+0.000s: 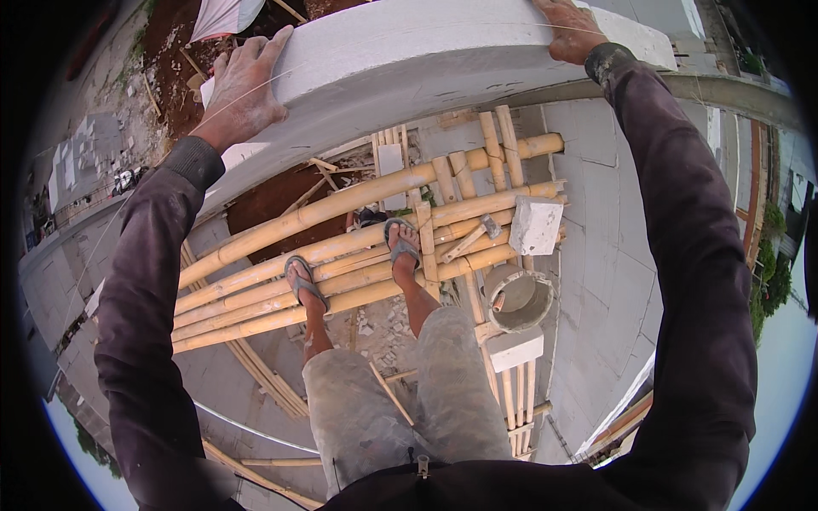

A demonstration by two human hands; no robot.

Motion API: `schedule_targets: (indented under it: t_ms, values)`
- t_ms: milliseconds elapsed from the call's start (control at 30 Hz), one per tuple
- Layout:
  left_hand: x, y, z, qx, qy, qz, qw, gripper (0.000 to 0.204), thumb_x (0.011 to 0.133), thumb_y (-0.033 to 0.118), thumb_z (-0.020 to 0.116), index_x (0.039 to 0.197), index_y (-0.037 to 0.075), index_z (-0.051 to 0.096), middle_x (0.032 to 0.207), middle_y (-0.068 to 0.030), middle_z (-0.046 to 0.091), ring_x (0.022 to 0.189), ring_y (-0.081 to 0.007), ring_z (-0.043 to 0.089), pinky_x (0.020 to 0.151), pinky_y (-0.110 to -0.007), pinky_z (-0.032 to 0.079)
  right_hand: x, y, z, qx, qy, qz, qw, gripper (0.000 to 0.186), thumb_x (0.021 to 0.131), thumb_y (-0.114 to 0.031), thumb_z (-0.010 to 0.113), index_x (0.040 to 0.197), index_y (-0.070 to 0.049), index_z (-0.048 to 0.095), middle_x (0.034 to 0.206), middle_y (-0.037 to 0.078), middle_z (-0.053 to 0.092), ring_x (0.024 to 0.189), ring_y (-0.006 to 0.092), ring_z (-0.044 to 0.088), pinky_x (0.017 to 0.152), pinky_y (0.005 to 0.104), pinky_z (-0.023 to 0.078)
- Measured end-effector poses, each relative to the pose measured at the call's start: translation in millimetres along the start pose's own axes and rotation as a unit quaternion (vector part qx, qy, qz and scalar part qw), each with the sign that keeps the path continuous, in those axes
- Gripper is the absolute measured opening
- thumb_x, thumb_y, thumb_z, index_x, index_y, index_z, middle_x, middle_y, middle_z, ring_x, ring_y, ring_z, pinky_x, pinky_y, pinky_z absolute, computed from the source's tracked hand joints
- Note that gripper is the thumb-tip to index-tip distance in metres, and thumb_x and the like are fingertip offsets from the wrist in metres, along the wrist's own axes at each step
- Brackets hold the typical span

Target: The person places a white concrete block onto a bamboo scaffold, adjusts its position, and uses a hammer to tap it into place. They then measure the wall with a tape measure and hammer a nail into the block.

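Note:
A long white block (426, 47) lies along the top of a grey wall across the top of the view. My left hand (247, 89) grips its left part, fingers curled over the upper surface, and my right hand (569, 32) holds it near the right, partly cut off by the picture's edge. A thin string (383, 43) crosses the block's face beside both hands. Below, my sandalled feet stand on bamboo poles (358, 255). On the poles at right lie a mallet (487, 226) and a white block (537, 223), near a bucket (532, 302) with grey contents and a tool handle inside.
Grey block walls (605, 255) border the bamboo platform. Another white block (515, 349) sits below the bucket. Between the poles, reddish soil (268, 204) and rubble (375, 328) show far below, with a partly hidden person (351, 220). More bamboo (256, 375) runs at lower left.

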State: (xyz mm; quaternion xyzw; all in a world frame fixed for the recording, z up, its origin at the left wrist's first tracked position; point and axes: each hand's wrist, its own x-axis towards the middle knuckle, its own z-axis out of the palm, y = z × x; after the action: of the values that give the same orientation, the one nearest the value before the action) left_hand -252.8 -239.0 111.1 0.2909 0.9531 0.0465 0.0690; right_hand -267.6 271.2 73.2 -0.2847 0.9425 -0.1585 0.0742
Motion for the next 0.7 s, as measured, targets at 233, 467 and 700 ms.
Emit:
schedule_targets:
  t_ms: [233, 467, 700]
  values:
    - [-95, -63, 33, -0.109, 0.2, -0.044, 0.973, 0.105, 0.084, 0.07, 0.062, 0.155, 0.003, 0.023, 0.145, -0.025, 0.037, 0.138, -0.0431, 0.033, 0.116, -0.054, 0.026, 0, -35, -16, -0.193, -0.004, 0.185, 0.964, 0.102, 0.066, 0.013, 0.058, 0.156, -0.026, 0.03, 0.158, 0.011, 0.034, 0.145, 0.0344, 0.034, 0.119, 0.0469, 0.033]
    - [-98, -94, 147, -0.095, -0.029, -0.109, 0.989, 0.101, 0.068, 0.068, 0.079, 0.135, -0.003, 0.056, 0.149, -0.0304, 0.036, 0.14, -0.0469, 0.029, 0.116, -0.053, 0.026, -30, -76, 6, -0.298, 0.095, 0.18, 0.933, 0.093, 0.074, 0.009, 0.058, 0.157, -0.02, 0.029, 0.159, 0.013, 0.032, 0.147, 0.0347, 0.031, 0.121, 0.0461, 0.029]
    - [-66, -98, 201, -0.279, -0.018, -0.081, 0.957, 0.06, 0.074, 0.037, 0.088, 0.118, 0.001, 0.067, 0.109, -0.0159, 0.07, 0.105, -0.0331, 0.062, 0.094, -0.041, 0.047, -161, -199, 135, -0.093, 0.178, 0.377, 0.904, 0.073, 0.078, 0.002, 0.065, 0.147, -0.009, 0.043, 0.153, 0.017, 0.038, 0.142, 0.037, 0.037, 0.119, 0.0465, 0.032]
